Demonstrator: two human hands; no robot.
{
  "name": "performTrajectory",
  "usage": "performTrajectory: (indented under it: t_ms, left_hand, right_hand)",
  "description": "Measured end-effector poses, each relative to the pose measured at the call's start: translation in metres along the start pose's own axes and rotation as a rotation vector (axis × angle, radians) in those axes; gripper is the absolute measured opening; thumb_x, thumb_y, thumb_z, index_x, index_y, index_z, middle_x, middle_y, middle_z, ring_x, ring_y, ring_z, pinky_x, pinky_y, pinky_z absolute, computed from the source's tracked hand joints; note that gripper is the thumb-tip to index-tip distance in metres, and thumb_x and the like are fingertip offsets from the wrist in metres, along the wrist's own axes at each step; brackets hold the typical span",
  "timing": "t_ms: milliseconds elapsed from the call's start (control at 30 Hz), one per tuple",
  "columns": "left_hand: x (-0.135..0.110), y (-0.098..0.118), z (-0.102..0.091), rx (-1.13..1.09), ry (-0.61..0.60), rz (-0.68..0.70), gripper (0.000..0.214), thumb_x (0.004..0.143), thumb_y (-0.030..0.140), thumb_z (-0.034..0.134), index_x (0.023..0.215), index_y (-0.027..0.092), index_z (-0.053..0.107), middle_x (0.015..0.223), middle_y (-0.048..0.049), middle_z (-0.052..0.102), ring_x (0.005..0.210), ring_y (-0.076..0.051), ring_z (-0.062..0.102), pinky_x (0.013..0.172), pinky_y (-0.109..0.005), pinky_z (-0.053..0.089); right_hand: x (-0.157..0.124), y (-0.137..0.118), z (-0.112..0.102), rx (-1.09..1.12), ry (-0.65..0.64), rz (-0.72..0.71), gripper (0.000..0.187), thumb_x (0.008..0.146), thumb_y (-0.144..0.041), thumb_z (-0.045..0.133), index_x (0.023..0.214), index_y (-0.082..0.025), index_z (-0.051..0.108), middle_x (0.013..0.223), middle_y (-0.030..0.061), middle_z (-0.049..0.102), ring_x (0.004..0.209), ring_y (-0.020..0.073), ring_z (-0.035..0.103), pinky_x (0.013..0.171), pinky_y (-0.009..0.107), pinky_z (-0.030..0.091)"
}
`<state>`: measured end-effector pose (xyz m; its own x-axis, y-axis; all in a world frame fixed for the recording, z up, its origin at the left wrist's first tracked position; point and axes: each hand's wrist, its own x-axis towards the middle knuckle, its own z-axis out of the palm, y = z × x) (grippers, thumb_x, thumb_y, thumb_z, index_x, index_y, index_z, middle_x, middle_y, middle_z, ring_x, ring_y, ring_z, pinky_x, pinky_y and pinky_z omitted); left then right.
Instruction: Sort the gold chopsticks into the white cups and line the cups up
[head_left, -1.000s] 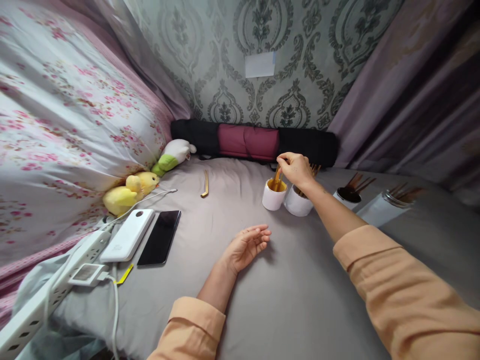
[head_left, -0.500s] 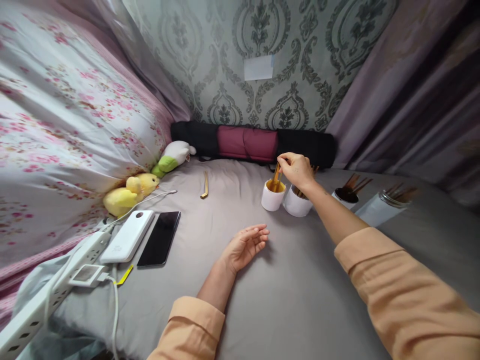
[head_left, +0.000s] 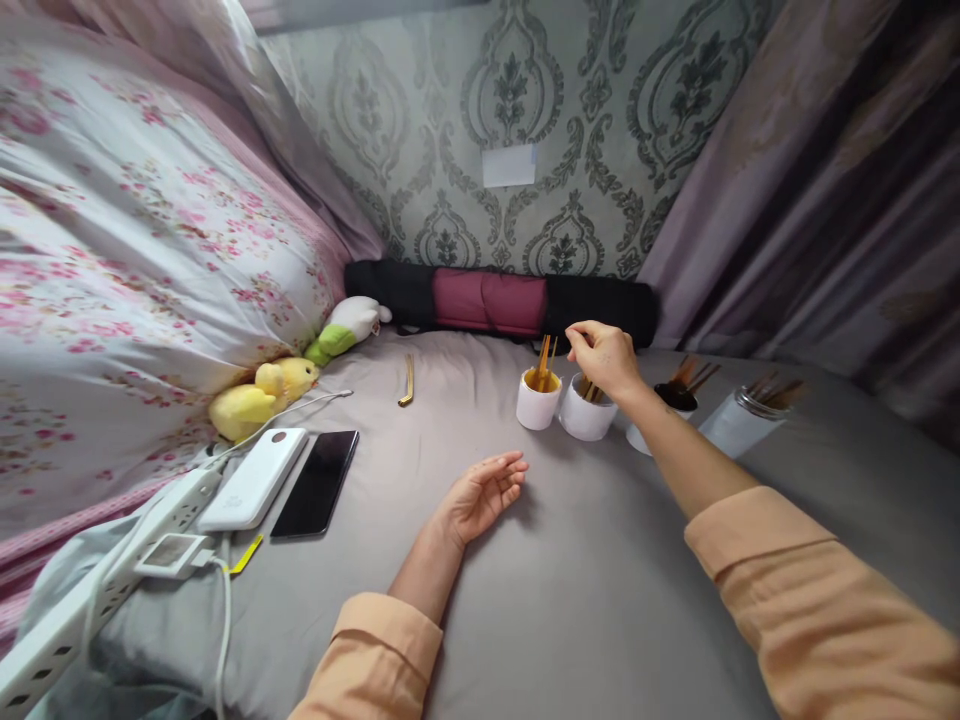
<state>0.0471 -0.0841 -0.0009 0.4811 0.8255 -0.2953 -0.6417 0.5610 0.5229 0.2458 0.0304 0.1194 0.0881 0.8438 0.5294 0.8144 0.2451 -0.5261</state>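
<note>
Our right hand point(head_left: 604, 358) hovers over the second white cup point(head_left: 587, 412), at three o'clock of the cup of golden straws point(head_left: 538, 404), fingers point(head_left: 579, 336) narrow; whether they pinch a stick we cannot tell. Our left hand point(head_left: 480, 492) lies open on the bed point(head_left: 600, 590). We judge it best to move vertically, so neither cup tips.

Upright white cup point(head_left: 537, 410) of golden sticks point(head_left: 544, 358), just beside second white cup point(head_left: 582, 422).

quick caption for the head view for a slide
Right hand hovers over the second white cup of sticks; left hand rests open on the grey sheet.
</note>
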Motion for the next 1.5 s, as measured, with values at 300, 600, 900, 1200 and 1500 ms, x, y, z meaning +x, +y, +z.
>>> performTrajectory:
  t_ms: [300,600,900,1200,1500]
  left_hand:
    - [-0.001,0.000,0.000,0.002,0.014,0.003,0.022,0.075,0.014,0.057,0.096,0.007,0.060,0.087,-0.0094,0.064,0.073,-0.010,0.059,0.069,-0.020,0.047]
    - [0.002,-0.003,-0.005,-0.007,-0.012,0.014,0.023,0.076,0.013,0.056,0.097,0.007,0.060,0.089,-0.0096,0.064,0.074,-0.011,0.059,0.068,-0.021,0.047]
    - [0.003,-0.003,-0.004,-0.005,0.009,0.013,0.020,0.076,0.013,0.055,0.094,0.007,0.060,0.086,-0.0091,0.064,0.072,-0.011,0.059,0.066,-0.020,0.047]
    - [0.002,-0.003,-0.003,-0.009,0.018,0.014,0.019,0.075,0.012,0.056,0.093,0.006,0.060,0.081,-0.0077,0.063,0.069,-0.010,0.059,0.066,-0.020,0.047]
    - [0.004,-0.004,-0.004,-0.015,-0.006,0.016,0.016,0.076,0.012,0.055,0.090,0.007,0.060,0.078,-0.0063,0.061,0.066,-0.009,0.057,0.062,-0.019,0.046]
  right_hand:
    - [-0.029,0.007,-0.002,0.065,0.017,-0.003,0.027,0.080,-0.035,0.042,0.081,-0.021,0.064,0.059,0.0014,0.064,0.061,0.0167,0.059,0.059,0.026,0.041]
    - [-0.062,0.012,0.003,0.181,0.014,0.017,0.029,0.081,-0.038,0.040,0.079,-0.019,0.062,0.059,0.0020,0.063,0.057,0.0151,0.057,0.057,0.025,0.038]
    - [-0.090,0.003,0.015,0.260,-0.024,0.030,0.033,0.083,-0.040,0.038,0.078,-0.017,0.061,0.057,0.0014,0.060,0.053,0.0127,0.054,0.056,0.023,0.037]
    - [-0.111,0.005,0.043,0.237,-0.078,0.046,0.031,0.084,-0.036,0.036,0.079,-0.019,0.061,0.069,0.0044,0.065,0.061,0.0154,0.057,0.056,0.023,0.037]
    - [-0.139,0.020,0.077,0.204,-0.162,0.078,0.028,0.083,-0.032,0.037,0.079,-0.020,0.062,0.074,0.0048,0.067,0.064,0.0157,0.059,0.060,0.023,0.038]
